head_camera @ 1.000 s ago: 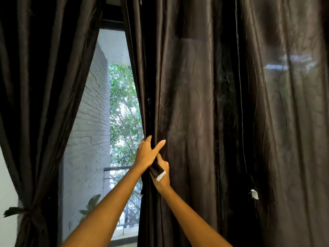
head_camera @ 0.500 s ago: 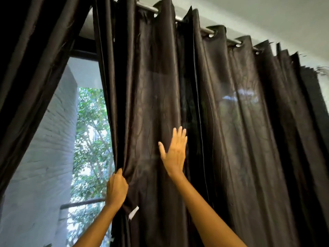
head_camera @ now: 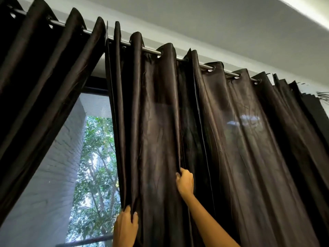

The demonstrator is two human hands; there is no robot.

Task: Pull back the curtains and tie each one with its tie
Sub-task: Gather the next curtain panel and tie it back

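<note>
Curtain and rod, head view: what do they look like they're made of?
Right-hand curtain: thin woven fabric, dark brown, satin-like sheen; soft highlights, fine creases, daylight glowing through. Probably synthetic, but fibre can't be told. Both hands grip it, the left hand at its edge, the right hand on a fold.
Rod: looks like polished metal; bright specular streak. Could be plated.

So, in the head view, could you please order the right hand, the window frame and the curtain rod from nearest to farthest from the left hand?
1. Right hand, up and to the right of the left hand, gripping a curtain fold.
2. Window frame, above, left of the curtain's edge.
3. Curtain rod, along the top under the ceiling.
</note>
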